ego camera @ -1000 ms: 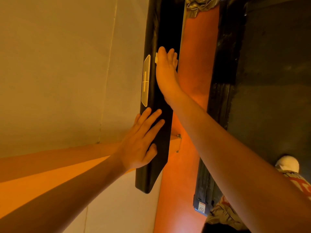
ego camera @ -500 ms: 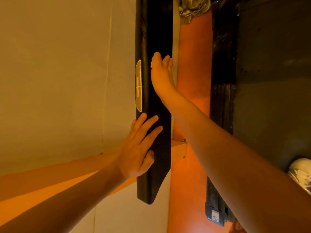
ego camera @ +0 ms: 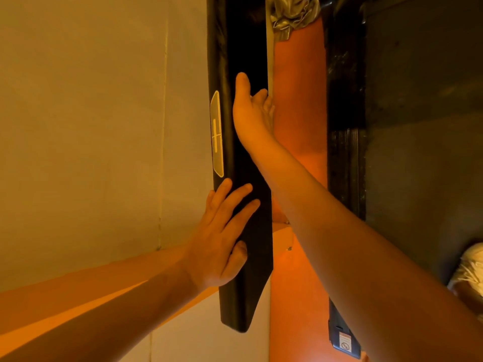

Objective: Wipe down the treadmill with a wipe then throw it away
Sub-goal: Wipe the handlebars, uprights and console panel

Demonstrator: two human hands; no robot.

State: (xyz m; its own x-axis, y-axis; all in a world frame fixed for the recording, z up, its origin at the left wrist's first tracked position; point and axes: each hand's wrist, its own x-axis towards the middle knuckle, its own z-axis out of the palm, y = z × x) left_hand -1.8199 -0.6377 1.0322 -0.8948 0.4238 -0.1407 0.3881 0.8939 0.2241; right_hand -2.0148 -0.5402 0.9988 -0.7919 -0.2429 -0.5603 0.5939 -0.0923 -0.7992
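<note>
Two hands [ego camera: 222, 239] [ego camera: 252, 113] on black rail [ego camera: 243, 296], orange floor [ego camera: 298, 142]

treadmill handrail [ego camera: 243, 296]: black, smooth, faint leathery sheen. badge [ego camera: 217, 134] on it: glossy, pale-edged. side rail [ego camera: 345, 152]: black plastic, ribbed, shiny in spots. belt [ego camera: 423, 126]: dark, matt, fine grain. crumpled sheet [ego camera: 292, 14] at top: silvery, foil-like. wall [ego camera: 91, 113]: smooth, matt.

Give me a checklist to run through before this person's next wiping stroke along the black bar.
1. Left hand bracing the black treadmill bar: ok, flat on it.
2. Right hand touching the bar: ok, against its right side.
3. Wipe under the right hand: cannot tell, hidden.
4. Bar beyond the right hand unobstructed: ok.
5. Trash bin in sight: not ok, none in view.
</note>
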